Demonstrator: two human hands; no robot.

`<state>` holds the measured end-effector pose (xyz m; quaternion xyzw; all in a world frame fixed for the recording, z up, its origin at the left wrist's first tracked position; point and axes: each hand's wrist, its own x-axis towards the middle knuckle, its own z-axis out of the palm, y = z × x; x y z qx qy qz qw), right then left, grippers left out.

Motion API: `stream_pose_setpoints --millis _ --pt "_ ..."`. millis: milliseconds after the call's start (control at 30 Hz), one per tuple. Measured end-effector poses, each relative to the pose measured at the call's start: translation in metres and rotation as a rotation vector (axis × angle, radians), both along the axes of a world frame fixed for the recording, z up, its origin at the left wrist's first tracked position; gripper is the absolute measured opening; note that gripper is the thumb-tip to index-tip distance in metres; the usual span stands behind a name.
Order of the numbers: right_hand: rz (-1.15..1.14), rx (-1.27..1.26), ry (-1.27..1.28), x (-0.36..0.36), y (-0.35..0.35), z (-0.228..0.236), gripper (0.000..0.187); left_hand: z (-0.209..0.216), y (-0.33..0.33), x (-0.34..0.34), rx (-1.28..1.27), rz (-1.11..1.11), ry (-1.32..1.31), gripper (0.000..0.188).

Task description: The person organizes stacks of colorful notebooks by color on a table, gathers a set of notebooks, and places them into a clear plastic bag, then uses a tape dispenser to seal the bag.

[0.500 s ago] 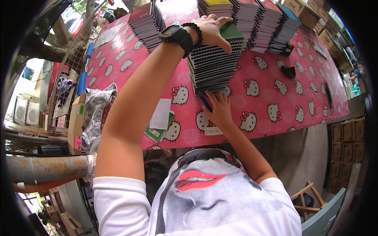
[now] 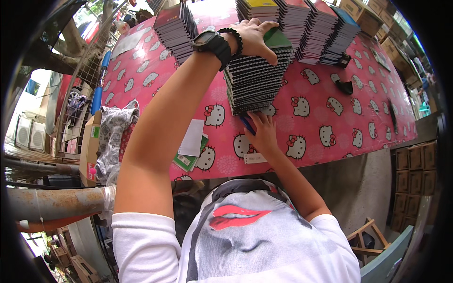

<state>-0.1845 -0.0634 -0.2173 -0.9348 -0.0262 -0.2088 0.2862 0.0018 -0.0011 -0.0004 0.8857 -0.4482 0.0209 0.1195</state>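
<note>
My left hand [image 2: 255, 40] lies on top of a tall stack of spiral notebooks [image 2: 257, 78] with a green cover uppermost, fingers and thumb spread. A black watch and a beaded bracelet are on that wrist. At the foot of the stack, my right hand [image 2: 263, 134] rests with its fingertips against the lowest notebooks. A slim blue object [image 2: 247, 123] sits between its thumb and fingers; its kind is partly hidden. Close to this wrist, a small white paper slip [image 2: 255, 158] lies near the table's front edge.
Further notebook stacks stand behind: red-topped [image 2: 175, 35], yellow-topped [image 2: 257, 10] and blue-topped [image 2: 340, 35]. A black tape dispenser [image 2: 344, 86] is on the right of the pink patterned table [image 2: 283, 125]. Left of me lie a green notebook [image 2: 192, 159] and white paper [image 2: 192, 137].
</note>
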Motion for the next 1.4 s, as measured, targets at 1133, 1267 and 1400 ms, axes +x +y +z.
stream_pose_setpoints --millis 1133,1267,1400 --pt "0.026 -0.026 -0.034 0.003 0.006 -0.013 0.045 0.002 0.002 -0.005 0.035 0.032 -0.002 0.094" --pt "0.123 0.419 0.360 0.012 -0.013 -0.042 0.043 -0.001 -0.005 -0.004 -0.008 -0.001 -0.004 0.094" --pt "0.133 0.570 0.561 0.018 -0.017 -0.043 0.044 0.001 -0.003 -0.004 0.009 0.016 -0.004 0.093"
